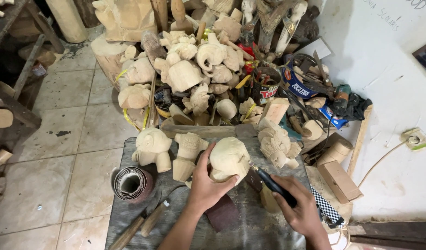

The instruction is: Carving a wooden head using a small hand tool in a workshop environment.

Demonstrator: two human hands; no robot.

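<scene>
Two hands on one piece: my left hand (pixel 207 185) has its fingers clamped around the rounded pale wood carving (pixel 229 159) on the counter (pixel 264 231), my right hand (pixel 302 210) gripping a black-handled carving tool (pixel 271 183) against it. Surface looks plain; detailing seems left, unlike the ridged carving (pixel 275 144) beside.

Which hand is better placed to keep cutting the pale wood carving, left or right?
Right, probably. The right hand grips the black-handled carving tool, whose tip meets the pale wood carving. The left hand is wrapped around the carving, steadying it on the grey work board, so it is occupied.
</scene>
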